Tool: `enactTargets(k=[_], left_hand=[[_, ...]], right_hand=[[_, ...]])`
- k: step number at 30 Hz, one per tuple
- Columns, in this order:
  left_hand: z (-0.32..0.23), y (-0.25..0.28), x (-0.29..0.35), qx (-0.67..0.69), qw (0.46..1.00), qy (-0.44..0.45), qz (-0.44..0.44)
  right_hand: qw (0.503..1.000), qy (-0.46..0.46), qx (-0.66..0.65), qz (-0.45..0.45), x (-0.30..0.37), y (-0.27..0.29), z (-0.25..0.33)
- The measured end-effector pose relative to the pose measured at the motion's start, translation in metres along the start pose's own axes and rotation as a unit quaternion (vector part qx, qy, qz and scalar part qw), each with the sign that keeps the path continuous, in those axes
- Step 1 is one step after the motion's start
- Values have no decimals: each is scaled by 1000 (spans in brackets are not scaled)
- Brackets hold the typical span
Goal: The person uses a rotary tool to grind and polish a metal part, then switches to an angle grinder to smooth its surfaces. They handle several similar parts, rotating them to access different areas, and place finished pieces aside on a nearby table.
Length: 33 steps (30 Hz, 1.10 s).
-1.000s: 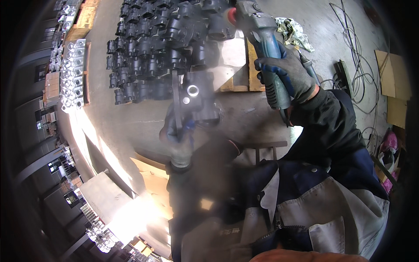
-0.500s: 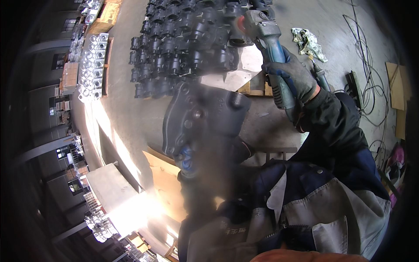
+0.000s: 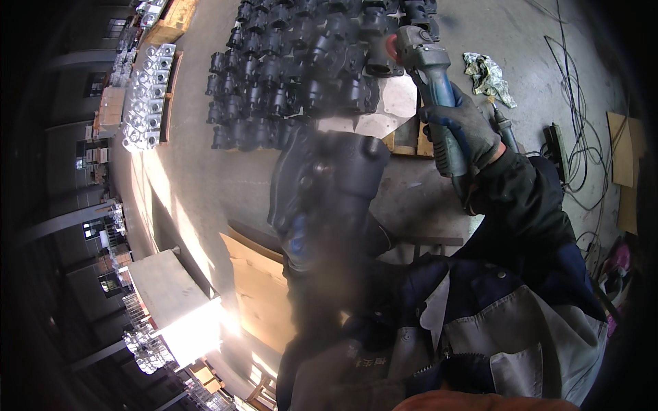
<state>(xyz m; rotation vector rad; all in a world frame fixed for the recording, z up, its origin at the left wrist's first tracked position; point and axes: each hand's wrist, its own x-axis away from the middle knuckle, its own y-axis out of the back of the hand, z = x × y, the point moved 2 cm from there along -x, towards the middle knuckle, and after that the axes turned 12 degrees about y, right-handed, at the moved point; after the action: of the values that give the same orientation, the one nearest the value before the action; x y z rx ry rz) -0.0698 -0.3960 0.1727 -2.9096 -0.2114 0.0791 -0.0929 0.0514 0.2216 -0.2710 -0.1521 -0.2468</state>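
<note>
In my gloved right hand [image 3: 469,127] is a blue-green angle grinder [image 3: 444,103], its fingers wrapped round the body. The grinder's head points up and away, and a reddish disc [image 3: 392,48] shows at its left side. It is apart from the dark metal casting [image 3: 356,161] in front of my body. That casting has a flanged face on its left side and a rounded boss on top. My left hand [image 3: 296,243], in a blue and grey glove, grips its lower left edge. A blurred smear partly covers that hand and the casting's lower part.
Rows of black castings [image 3: 257,92] stand ahead on pale sheets [image 3: 397,96] over a wooden pallet. Right of them lie a crumpled rag [image 3: 488,79], another hand tool [image 3: 504,129] and looped cables [image 3: 572,96]. Cardboard [image 3: 257,288] is at lower left, silvery castings [image 3: 145,103] farther left.
The casting in my left hand has turned, so its flanged face shows more edge-on. The grinder has shifted slightly right and down, still in my right hand.
</note>
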Motion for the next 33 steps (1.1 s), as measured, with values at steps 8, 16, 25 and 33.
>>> enactTargets(k=[8,16,25,33], left_hand=[[-44,-58,-1,3,977,44,209],[-24,-45,3,126,969,160,138],[-13,-78,28,159,951,205,170],[-20,-112,51,203,929,238,200]], right_hand=[[1000,-6,16,2,-4,-5,-2],[998,-21,47,26,1,-7,3],[1000,-9,15,19,1,-8,3],[1000,-14,19,19,4,-5,3]])
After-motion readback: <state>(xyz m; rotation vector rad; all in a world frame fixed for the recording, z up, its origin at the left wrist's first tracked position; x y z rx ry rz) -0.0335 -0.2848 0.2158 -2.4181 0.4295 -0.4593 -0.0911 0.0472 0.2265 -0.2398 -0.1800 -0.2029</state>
